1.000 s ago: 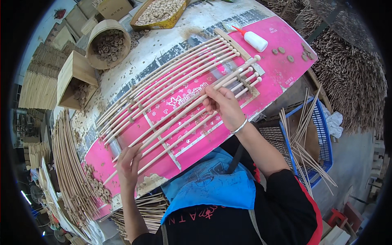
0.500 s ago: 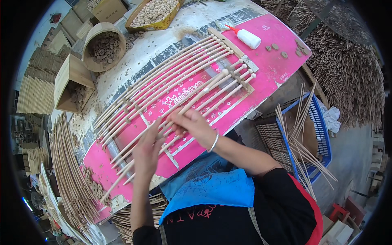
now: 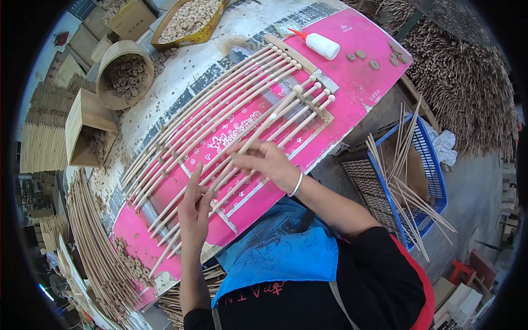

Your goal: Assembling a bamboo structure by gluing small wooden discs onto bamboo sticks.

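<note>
A long wooden stick (image 3: 254, 135) with a round ball at its far end slants over a row of similar ball-tipped sticks (image 3: 220, 118). My right hand (image 3: 267, 162), wearing a silver bangle, pinches it near the middle between thumb and fingers. Lower down, my left hand (image 3: 193, 212) is loosely closed round the same stick, its index finger stretched upward; part of the grip is hidden. The stick's near end shows below the left hand. Small brown discs (image 3: 308, 103) sit on several sticks in the row. Under them lies a pink sheet (image 3: 352, 60).
A white bottle with a red nozzle (image 3: 322, 46) lies at the far right, near loose discs (image 3: 360, 54). A tray of wooden balls (image 3: 187, 25) and a round tub of discs (image 3: 125, 77) stand at the back left. A blue basket (image 3: 434, 159) holds sticks beside the table.
My right hand has shifted slightly right along the stick, its fingers straighter. My left hand has turned, with its index finger now pointing up. The whole view has moved a little.
</note>
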`<action>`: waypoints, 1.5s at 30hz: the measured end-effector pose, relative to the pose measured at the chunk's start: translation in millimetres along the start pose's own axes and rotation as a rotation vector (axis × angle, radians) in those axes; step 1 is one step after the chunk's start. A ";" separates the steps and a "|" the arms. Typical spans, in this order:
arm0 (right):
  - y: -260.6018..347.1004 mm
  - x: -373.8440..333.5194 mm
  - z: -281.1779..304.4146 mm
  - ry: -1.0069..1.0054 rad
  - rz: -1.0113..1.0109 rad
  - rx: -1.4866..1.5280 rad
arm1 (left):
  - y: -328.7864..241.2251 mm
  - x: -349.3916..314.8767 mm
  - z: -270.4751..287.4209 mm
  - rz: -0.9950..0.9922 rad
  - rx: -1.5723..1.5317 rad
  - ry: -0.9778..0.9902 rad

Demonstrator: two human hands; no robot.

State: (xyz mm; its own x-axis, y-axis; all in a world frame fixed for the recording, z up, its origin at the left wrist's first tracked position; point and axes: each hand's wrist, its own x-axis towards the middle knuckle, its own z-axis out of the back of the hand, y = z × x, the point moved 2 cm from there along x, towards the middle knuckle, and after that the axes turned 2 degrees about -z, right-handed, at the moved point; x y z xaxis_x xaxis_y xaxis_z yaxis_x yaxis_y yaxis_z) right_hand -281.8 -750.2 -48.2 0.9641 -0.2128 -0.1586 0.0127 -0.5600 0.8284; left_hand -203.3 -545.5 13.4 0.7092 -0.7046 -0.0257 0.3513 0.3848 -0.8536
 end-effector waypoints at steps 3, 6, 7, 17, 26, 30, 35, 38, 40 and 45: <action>12.9 3.2 20.7 -0.047 0.017 -0.026 | 7.2 -4.7 4.1 0.035 -0.053 -0.004; 31.1 2.6 40.8 -0.139 0.076 -0.032 | 11.8 -4.5 9.3 0.092 -0.082 0.027; 34.4 4.0 44.1 -0.159 0.085 -0.030 | 12.9 -5.4 11.0 0.125 -0.089 0.047; 46.6 0.5 65.8 -0.244 -0.030 -0.136 | 14.8 2.3 8.2 0.025 0.008 0.005; 56.9 -6.0 85.4 -0.233 -0.036 -0.221 | 15.1 21.1 0.2 -0.021 0.015 0.033; 65.4 -5.1 87.3 -0.201 0.069 -0.145 | 13.9 32.6 -3.1 -0.007 0.023 0.047; 80.1 -3.4 96.5 -0.377 -0.072 -0.357 | 7.3 52.6 -10.3 -0.064 0.124 0.069; 74.7 4.3 115.2 -0.452 0.155 -0.387 | 11.0 77.7 -18.5 -0.117 0.176 0.052; 82.3 2.7 125.4 -0.538 0.142 -0.400 | 6.4 102.4 -29.8 -0.228 0.210 0.011; 91.2 -8.0 137.4 -0.583 0.189 -0.359 | 20.0 136.2 -50.5 -0.295 0.284 -0.049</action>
State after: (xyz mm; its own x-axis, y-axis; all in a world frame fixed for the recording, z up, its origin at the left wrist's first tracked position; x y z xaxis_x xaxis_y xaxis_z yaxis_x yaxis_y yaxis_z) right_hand -324.7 -909.5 -45.2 0.6611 -0.7300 -0.1737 0.0427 -0.1945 0.9800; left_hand -130.6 -663.9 -33.5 0.5784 -0.7830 0.2291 0.6940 0.3246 -0.6427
